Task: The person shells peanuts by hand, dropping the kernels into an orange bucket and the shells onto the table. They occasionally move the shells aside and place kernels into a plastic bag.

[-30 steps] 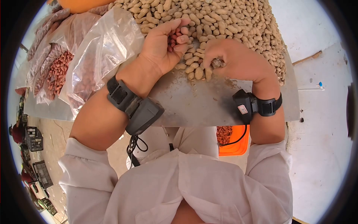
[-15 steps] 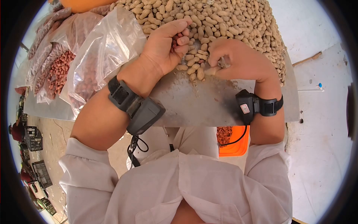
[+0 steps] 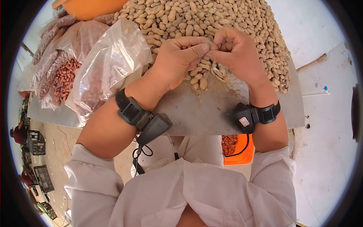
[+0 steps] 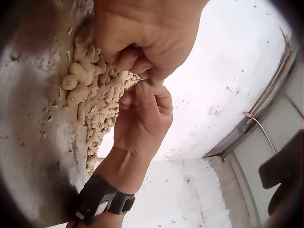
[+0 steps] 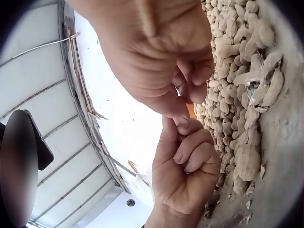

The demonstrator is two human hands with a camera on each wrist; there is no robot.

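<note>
My left hand (image 3: 176, 60) and right hand (image 3: 240, 55) meet over the front of a peanut heap (image 3: 234, 19). Between their thumbs and fingertips they pinch a peanut in its shell (image 3: 212, 46), mostly covered by the fingers. A trace of red kernels (image 3: 184, 47) shows inside the curled left fingers. In the right wrist view, the right hand (image 5: 156, 61) comes from above and its fingertips meet those of the left hand (image 5: 185, 175). Just below the hands lie broken shells (image 3: 219, 72) and a few loose peanuts (image 3: 198, 77).
Clear plastic bags (image 3: 109, 72) with red kernels (image 3: 67, 77) stand on the metal table (image 3: 181, 113) at left. Behind them is an orange basin (image 3: 90, 9). Beneath the table edge sits an orange tub (image 3: 245, 155) holding reddish bits. Black crates (image 3: 36, 143) stand on the floor at far left.
The right hand has released the shell pieces, which now lie on the table, and moved up and left. The left hand has turned and moved right; both now pinch a peanut together.
</note>
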